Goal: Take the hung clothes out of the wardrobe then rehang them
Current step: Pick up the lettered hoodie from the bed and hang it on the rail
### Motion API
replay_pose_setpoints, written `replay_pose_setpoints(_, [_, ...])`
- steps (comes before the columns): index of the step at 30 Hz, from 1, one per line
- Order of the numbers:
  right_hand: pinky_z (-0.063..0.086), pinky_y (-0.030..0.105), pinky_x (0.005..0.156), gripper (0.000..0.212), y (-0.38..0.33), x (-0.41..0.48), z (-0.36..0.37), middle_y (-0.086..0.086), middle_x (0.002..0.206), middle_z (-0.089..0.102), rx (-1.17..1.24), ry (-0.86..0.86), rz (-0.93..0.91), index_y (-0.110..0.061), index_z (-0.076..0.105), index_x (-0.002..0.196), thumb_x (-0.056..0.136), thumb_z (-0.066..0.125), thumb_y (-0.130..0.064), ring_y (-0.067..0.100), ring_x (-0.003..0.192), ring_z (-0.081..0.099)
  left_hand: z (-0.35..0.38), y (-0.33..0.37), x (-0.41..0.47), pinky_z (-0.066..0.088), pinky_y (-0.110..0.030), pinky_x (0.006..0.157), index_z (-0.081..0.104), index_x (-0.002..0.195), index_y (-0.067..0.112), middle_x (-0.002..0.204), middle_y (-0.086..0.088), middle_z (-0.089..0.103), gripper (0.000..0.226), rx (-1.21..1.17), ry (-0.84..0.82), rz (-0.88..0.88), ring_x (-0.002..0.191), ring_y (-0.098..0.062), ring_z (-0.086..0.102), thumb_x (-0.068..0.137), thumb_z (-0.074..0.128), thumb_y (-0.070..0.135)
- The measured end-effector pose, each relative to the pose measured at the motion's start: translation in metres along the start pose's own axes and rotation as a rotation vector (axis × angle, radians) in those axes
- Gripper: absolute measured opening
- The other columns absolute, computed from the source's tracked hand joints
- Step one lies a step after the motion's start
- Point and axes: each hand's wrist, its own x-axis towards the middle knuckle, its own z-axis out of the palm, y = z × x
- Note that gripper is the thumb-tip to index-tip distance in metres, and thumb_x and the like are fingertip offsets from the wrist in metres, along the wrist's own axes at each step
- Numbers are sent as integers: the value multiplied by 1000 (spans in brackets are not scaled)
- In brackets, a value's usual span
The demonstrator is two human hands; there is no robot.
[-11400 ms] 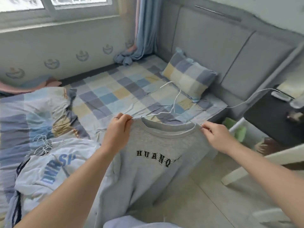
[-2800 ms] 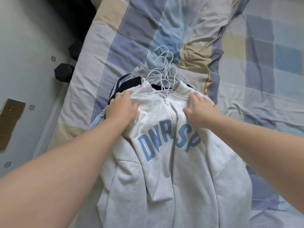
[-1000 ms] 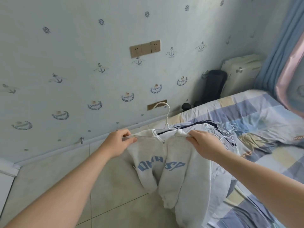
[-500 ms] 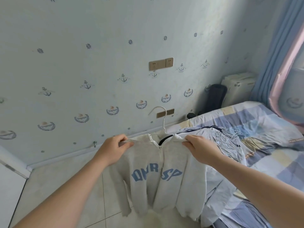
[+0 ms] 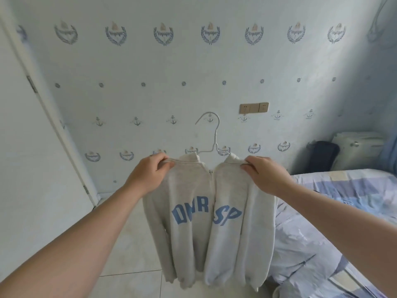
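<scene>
Pale grey zip sweatshirt [image 5: 206,222], blue lettering, on white hanger [image 5: 211,134]; both hands grip shoulders.

Soft daylight, shadowed right corner, wide-angle warping.

I see a pale grey zip-up sweatshirt [image 5: 206,203] with big blue letters across the chest, held up in the air on a thin white wire hanger [image 5: 211,134]. It hangs upright, front toward me, zip closed up to the open collar, sleeves dangling straight down. The hanger's hook stands above the collar.
</scene>
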Motion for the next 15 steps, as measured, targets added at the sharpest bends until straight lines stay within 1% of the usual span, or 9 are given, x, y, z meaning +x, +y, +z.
replay_pose_setpoints(3, [44, 35, 57, 31, -35, -13, -27, -9, 72, 53, 62, 65, -70, -22, 47, 75, 101, 42, -38, 18, 68, 53, -45, 20, -32, 34, -32, 58, 49, 73, 20, 63, 5, 48, 30, 41, 107, 27, 58, -13, 44, 99, 56, 34])
replay_pose_setpoints(6, [37, 32, 53, 32, -72, -20, -57, -10, 70, 51, 48, 133, -137, -26, 42, 72, 101, 43, -37, 17, 67, 51, -92, 40, -61, 34, -32, 57, 46, 71, 20, 63, 6, 46, 32, 82, 210, 52, 58, -14, 44, 99, 55, 35])
replay_pose_setpoints(8, [34, 30, 52, 30, -99, -23, -79, -10, 71, 51, 47, 171, -174, -25, 45, 74, 102, 42, -37, 16, 68, 51, -125, 53, -78, 33, -32, 55, 45, 72, 19, 62, 5, 46, 33, 115, 273, 70, 58, -15, 44, 99, 54, 35])
replay_pose_setpoints(10, [36, 30, 53, 29, -129, -25, -102, -9, 72, 54, 63, 204, -218, -23, 51, 79, 102, 42, -37, 14, 68, 52, -160, 66, -93, 31, -30, 53, 46, 72, 18, 63, 5, 47, 33, 156, 352, 85, 58, -14, 45, 99, 54, 35])
replay_pose_setpoints(12, [41, 31, 55, 29, -159, -26, -126, -7, 72, 55, 89, 247, -269, -21, 53, 79, 101, 42, -37, 15, 69, 53, -196, 79, -107, 31, -30, 53, 48, 74, 18, 64, 5, 48, 31, 214, 430, 110, 59, -13, 46, 99, 53, 35])
replay_pose_setpoints(15, [42, 33, 58, 29, -208, -28, -162, -8, 70, 55, 99, 316, -349, -24, 51, 76, 101, 42, -38, 14, 69, 54, -253, 92, -128, 38, -31, 57, 53, 81, 15, 69, 6, 53, 28, 293, 558, 147, 66, -15, 52, 99, 53, 37])
